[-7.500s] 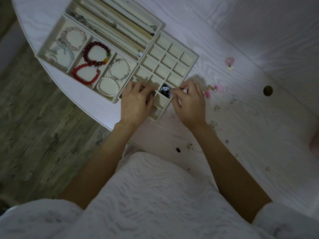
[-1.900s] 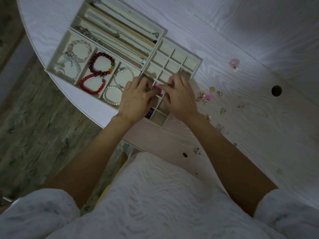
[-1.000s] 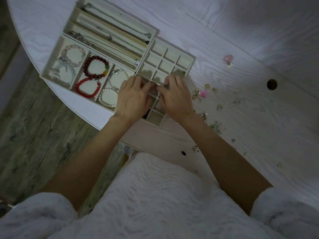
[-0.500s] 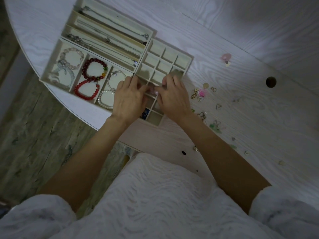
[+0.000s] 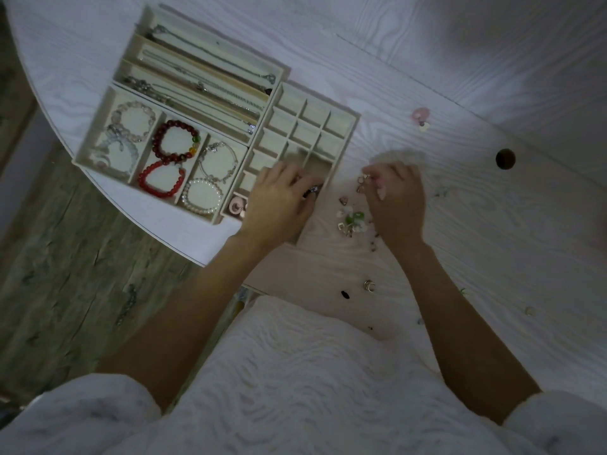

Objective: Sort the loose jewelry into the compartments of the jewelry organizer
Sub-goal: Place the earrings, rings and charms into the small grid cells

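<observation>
Dim light here, so small stuff is hard to read. My left hand (image 5: 279, 205) rests on the near end of the small-grid tray (image 5: 341, 121) of the jewelry organizer, fingers curled over the compartments; something small and dark with a shiny bit (image 5: 312, 191) sits at the fingertips, but I can't tell if that grip is actually pinching it or just lying on top of it. My right hand (image 5: 394, 201) is off the tray, down on the desk (image 5: 492, 241) just to the right of it, fingertips bunched in a pinch on a small gold-and-pink piece (image 5: 364, 178) at the top of the loose pile.

The loose jewelry (image 5: 351, 221) is a scatter of little charms and earrings, some green and white, lying on the desk between my two hands and under the right wrist. A gold ring (image 5: 368, 285) sits closer to me, near a tiny dark piece (image 5: 345, 294). A pink item (image 5: 420, 114) lies well apart, further out.

Already in the organizer: the bracelet tray (image 5: 95, 139) holds a dark red beaded bracelet (image 5: 175, 141), a bright red bracelet (image 5: 161, 180), a pearl bracelet (image 5: 202, 195) and pale ones; the long tray (image 5: 210, 44) behind it holds chains. A pink round piece (image 5: 237, 205) sits in a near compartment just left of my left hand.
</observation>
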Tool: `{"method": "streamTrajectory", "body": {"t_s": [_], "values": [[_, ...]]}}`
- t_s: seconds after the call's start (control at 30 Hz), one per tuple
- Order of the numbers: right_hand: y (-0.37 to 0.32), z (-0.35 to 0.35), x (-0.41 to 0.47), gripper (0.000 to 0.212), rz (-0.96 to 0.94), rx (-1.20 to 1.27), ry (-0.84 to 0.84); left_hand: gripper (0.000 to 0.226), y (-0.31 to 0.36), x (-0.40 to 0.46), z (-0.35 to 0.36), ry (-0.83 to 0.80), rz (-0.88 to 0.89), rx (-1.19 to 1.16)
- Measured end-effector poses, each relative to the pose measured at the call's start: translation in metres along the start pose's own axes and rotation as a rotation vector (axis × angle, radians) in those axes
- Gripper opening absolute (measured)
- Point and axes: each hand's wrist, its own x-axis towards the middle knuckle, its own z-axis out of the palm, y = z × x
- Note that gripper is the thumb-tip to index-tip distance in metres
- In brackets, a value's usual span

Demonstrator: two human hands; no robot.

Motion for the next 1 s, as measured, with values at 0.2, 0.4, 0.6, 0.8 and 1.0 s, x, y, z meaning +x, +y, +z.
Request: {"method": "streamTrajectory", "body": {"t_s": [0.2,0.4,0.6,0.8,1.0], "values": [[0.039,-0.001,0.006,0.023,0.138,-0.117,-0.197,0.019,0.05,0.059,0.043,-0.192,0.131,0.07],[0.045,-0.003,0.01,0.014,0.1,-0.135,-0.212,0.01,0.062,0.084,0.056,-0.367,0.109,0.203],[0.049,-0.004,0.011,0.02,0.083,-0.187,-0.344,0.018,0.05,0.075,0.055,-0.308,-0.006,0.109],[0.048,-0.005,0.019,0.02,0.177,-0.096,-0.461,0.021,0.064,0.079,0.058,-0.334,-0.017,0.094],[0.051,-0.006,0.008,0.026,0.173,-0.043,-0.33,0.029,0.066,0.08,0.065,-0.299,-0.011,0.025]]}}
